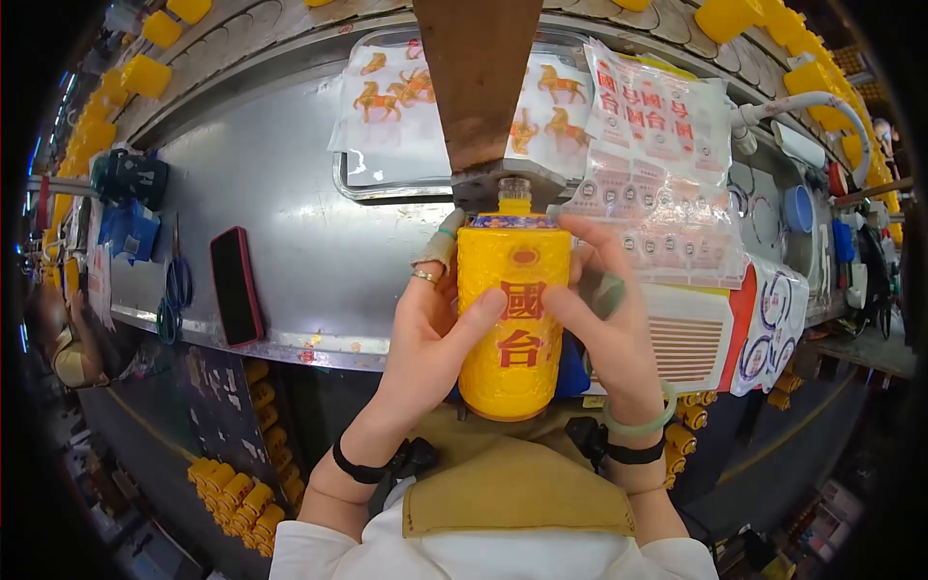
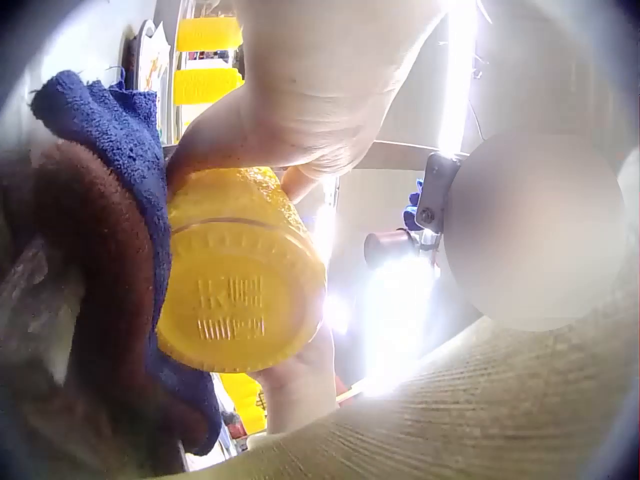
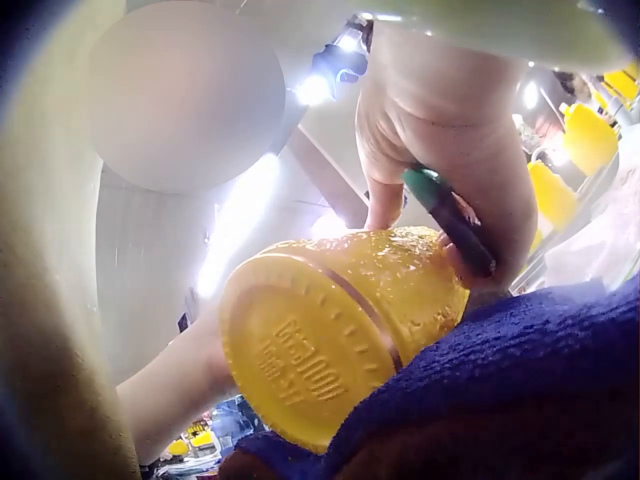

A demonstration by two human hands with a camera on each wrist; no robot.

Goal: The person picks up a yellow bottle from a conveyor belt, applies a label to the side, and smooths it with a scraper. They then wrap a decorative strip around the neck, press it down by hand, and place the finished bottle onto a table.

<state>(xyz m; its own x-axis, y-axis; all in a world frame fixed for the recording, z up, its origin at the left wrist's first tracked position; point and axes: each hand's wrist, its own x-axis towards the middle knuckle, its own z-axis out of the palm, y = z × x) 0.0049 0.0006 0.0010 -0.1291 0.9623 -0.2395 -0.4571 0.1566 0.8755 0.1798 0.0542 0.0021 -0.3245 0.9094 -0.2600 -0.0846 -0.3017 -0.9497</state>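
A yellow embossed bottle (image 1: 512,377) with red characters lies with its clear neck away from me and its base toward my apron. My left hand (image 1: 416,324) grips its left side, thumb on the front; a wrap and a ring show on its fingers. From the other side my right hand (image 1: 619,333) holds the bottle, thumb beside the large characters and index finger by the blue patterned shoulder band. A dark, green-ended stick-like object (image 3: 445,215) is tucked in the right hand. In the right wrist view, a blue towel (image 3: 520,340) lies under the bottle.
A brown upright post (image 1: 478,87) stands just beyond the bottle neck. Sheets of horse decals (image 1: 387,101) lie on a tray, with red-character decal sheets (image 1: 648,116) on the right. At left are a phone (image 1: 237,287) and blue-handled scissors (image 1: 178,280). Yellow bottles line the conveyor behind.
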